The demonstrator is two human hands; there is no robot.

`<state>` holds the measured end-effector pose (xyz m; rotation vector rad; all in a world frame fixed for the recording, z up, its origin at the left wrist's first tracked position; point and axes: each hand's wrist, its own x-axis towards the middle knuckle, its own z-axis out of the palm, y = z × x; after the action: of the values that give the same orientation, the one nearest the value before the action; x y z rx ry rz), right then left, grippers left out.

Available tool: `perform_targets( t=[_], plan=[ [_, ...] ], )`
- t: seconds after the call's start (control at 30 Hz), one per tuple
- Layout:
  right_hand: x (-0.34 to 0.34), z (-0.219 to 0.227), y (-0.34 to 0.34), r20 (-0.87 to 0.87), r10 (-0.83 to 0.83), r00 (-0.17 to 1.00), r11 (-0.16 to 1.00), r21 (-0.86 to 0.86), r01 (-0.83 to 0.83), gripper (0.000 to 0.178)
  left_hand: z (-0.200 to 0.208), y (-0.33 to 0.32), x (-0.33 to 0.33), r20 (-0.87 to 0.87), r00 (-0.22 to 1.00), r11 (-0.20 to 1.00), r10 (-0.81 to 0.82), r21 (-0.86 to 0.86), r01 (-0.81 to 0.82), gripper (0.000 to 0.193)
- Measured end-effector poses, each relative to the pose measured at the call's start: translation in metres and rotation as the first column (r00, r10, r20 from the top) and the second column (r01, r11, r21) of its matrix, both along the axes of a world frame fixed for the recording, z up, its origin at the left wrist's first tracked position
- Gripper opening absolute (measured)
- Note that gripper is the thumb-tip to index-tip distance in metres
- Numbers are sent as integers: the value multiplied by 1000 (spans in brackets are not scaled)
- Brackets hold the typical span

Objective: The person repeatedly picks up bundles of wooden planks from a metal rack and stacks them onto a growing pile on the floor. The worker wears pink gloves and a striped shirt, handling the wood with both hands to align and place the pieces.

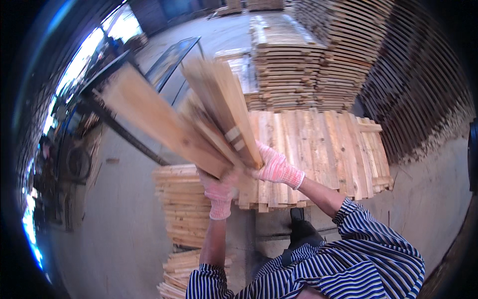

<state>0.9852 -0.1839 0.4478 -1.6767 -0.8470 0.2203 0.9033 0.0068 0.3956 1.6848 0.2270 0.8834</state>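
Several wooden boards point(219, 94) are held up in a loose, fanned bundle, blurred by motion and tilted away from me to the far left. My left hand point(218, 192), in a pink and white knit glove, is closed round the near end of the leftmost board. On the bundle's right side my right hand point(278, 167), gloved alike, grips the near ends; its fingertips are partly hidden by the wood. Below and to the right of the bundle lies a layer of boards point(318, 149) set side by side.
A lower stack of boards point(181, 204) stands at the left, with loose pieces point(179, 269) nearer me. Tall board stacks point(289, 70) rise behind, beside a dark slatted wall point(418, 79). A dark metal frame point(134, 134) stands at the far left.
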Motion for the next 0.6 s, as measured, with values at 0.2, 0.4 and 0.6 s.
perform_targets(
  t=[0.2,0.4,0.6],
  plan=[
    [34,-95,-44,-56,-279,959,851,-476,220,95,-22,-69,45,-166,912,924,-375,10,381,73],
    [36,-55,-119,2,-407,913,803,-475,359,99,6,-121,106,-63,819,785,-571,-333,522,58],
    [31,-70,-229,-217,-562,798,816,-307,491,86,-128,-170,197,56,584,287,-810,-830,478,57]
  ],
)
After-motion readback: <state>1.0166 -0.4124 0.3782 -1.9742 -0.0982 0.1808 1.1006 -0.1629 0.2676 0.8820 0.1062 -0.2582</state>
